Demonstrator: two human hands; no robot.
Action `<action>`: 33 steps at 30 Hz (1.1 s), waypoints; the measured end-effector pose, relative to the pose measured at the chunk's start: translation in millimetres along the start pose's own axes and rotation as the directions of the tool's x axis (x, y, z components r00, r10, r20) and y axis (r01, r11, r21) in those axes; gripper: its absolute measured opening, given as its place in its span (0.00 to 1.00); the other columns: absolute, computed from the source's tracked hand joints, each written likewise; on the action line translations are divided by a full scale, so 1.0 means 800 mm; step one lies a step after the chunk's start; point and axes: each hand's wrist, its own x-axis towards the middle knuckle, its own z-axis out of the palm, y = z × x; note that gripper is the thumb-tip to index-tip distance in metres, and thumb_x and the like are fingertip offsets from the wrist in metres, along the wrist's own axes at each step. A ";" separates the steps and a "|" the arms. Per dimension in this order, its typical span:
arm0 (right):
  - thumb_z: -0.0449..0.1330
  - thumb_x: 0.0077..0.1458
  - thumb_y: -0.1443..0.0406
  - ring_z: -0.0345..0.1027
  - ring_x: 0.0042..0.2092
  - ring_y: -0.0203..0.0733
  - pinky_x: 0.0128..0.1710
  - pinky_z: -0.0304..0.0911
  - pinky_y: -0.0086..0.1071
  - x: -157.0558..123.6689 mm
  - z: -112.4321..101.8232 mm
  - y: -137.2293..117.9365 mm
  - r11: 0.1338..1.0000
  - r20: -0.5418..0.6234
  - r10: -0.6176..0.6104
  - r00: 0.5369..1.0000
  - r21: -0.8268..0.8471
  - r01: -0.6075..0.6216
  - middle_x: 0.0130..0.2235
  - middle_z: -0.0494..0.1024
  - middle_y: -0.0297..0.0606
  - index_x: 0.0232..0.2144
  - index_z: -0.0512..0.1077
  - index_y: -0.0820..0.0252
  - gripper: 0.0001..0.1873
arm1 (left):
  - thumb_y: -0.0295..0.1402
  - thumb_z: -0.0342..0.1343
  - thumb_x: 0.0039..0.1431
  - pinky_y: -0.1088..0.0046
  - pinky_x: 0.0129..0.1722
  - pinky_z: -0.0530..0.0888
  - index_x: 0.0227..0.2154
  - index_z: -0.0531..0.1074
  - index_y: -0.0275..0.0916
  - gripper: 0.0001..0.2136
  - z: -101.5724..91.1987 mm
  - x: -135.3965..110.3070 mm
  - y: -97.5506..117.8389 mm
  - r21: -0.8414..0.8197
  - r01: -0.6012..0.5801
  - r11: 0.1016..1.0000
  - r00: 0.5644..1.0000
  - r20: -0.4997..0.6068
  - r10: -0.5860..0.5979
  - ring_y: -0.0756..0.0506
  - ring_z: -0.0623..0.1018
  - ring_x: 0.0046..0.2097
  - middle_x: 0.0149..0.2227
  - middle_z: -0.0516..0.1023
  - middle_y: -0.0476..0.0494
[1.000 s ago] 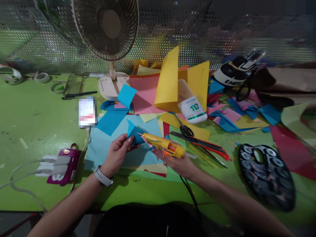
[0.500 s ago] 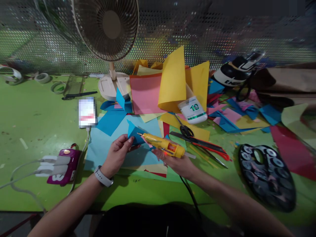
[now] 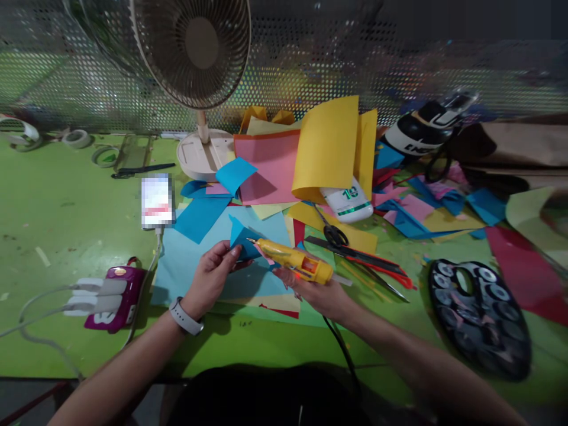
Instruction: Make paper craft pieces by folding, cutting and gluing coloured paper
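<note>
My left hand [image 3: 212, 277] pinches a folded blue paper piece [image 3: 242, 244] just above a light blue sheet [image 3: 195, 263] on the green table. A yellow glue gun [image 3: 295, 262] lies in my right hand [image 3: 316, 290], fingers wrapped round its body, and its metal tip touches the blue piece near my left fingertips. The gun's black cord [image 3: 339, 349] runs down toward me. A watch sits on my left wrist.
A standing fan [image 3: 195, 53] is behind, with loose yellow [image 3: 331, 145], pink and blue sheets around its base. Black scissors [image 3: 333, 234], a white glue bottle [image 3: 348, 201], a dark paint palette [image 3: 481, 313], a purple power bank [image 3: 116, 296] with white plugs and tape rolls [image 3: 77, 139] lie around.
My hands and the glue gun stay put. The upright yellow sheet has swung and curled to the right in the fan's air, and the small blue sheet by the fan base flapped.
</note>
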 end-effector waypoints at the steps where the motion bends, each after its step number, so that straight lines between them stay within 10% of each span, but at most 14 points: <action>1: 0.66 0.45 0.46 0.60 0.24 0.38 0.18 0.59 0.32 0.000 0.000 0.001 1.000 -0.004 0.000 1.000 -0.005 0.000 0.22 0.65 0.31 0.27 0.68 0.52 0.20 | 0.42 0.69 0.48 0.68 0.43 0.79 0.27 0.73 0.38 0.14 0.000 0.000 0.000 0.001 -0.001 1.000 1.000 -0.002 0.001 0.52 0.74 0.32 0.28 0.73 0.53; 8: 0.66 0.45 0.45 0.62 0.27 0.40 0.28 0.67 0.37 0.002 0.004 0.010 1.000 -0.022 -0.022 1.000 0.003 0.022 0.27 0.69 0.34 0.27 0.69 0.51 0.19 | 0.41 0.68 0.50 0.67 0.45 0.78 0.26 0.72 0.38 0.13 0.000 -0.002 0.000 0.031 -0.010 0.999 1.000 -0.001 0.010 0.53 0.72 0.29 0.26 0.72 0.53; 33: 0.65 0.49 0.51 0.57 0.20 0.33 0.17 0.58 0.29 0.001 0.004 0.012 0.993 -0.022 -0.093 0.995 -0.077 0.091 0.21 0.65 0.29 0.27 0.72 0.54 0.15 | 0.43 0.66 0.52 0.66 0.45 0.78 0.26 0.70 0.37 0.15 -0.004 0.001 -0.003 0.098 -0.060 0.993 0.997 0.053 0.055 0.53 0.71 0.31 0.27 0.70 0.53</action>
